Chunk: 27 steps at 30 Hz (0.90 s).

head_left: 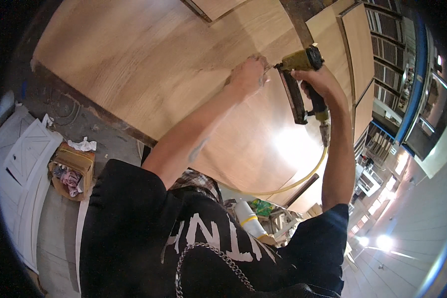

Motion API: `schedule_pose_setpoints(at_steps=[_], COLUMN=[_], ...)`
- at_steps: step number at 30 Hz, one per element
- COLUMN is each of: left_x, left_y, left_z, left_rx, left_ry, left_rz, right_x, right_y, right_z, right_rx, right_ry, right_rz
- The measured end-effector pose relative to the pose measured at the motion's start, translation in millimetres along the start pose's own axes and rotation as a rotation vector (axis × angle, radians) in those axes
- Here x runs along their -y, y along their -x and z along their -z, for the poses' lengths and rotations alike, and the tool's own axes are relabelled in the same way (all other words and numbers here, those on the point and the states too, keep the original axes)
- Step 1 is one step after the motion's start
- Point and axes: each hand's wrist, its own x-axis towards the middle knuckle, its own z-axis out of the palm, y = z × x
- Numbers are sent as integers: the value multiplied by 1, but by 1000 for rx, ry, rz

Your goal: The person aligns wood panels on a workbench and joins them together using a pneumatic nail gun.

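Tan wood-grained sheet (134,59) with one pneumatic nailer (300,60) over it

At the far left are white door panels (32,149), at least one with crossed braces; their overlap leaves the full count unclear. Just right of them is one open cardboard box (86,164) holding rags (69,180), pinkish and grey, bunched too closely to count. One crumpled white cloth or paper (83,144) lies by its upper edge. The wood-grained sheet spreads across the middle, with strong glare washing out part of its right side.

The left forearm (193,131) rises diagonally over the sheet, and the left hand (251,77) has its fingers drawn in just beside the nailer's nose; I cannot tell whether this grip is clamped on anything small. The pneumatic nailer is directly to the right, its magazine (292,97) slanting downward. The right hand (318,82) has its grip clamped around the dark handle (317,102), the right forearm (338,144) coming almost straight up to it. One yellow air hose (283,190) hangs from below the handle and curves left toward the person's waist. Farther right are at least two more wood panels (357,39), one blue beam (416,74) and, low down, two bright lamps (384,242).
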Motion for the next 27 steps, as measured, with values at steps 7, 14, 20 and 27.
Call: schedule_pose_setpoints(at_steps=[7,14,20,27], left_x=[75,117,117,110], left_y=[192,276,282,265], left_z=[35,-16,-47,-67], left_rx=[-184,-707,-831,-874], left_ry=[-144,15,367,584], left_rz=[117,115,153,159], right_x=[-31,-15,9,35], right_y=[13,95,164,175], right_z=[-42,-103,-150,-189], right_rx=[-159,-1,119,213], right_ry=[2,-1,64,194], right_rz=[313,464,430,564])
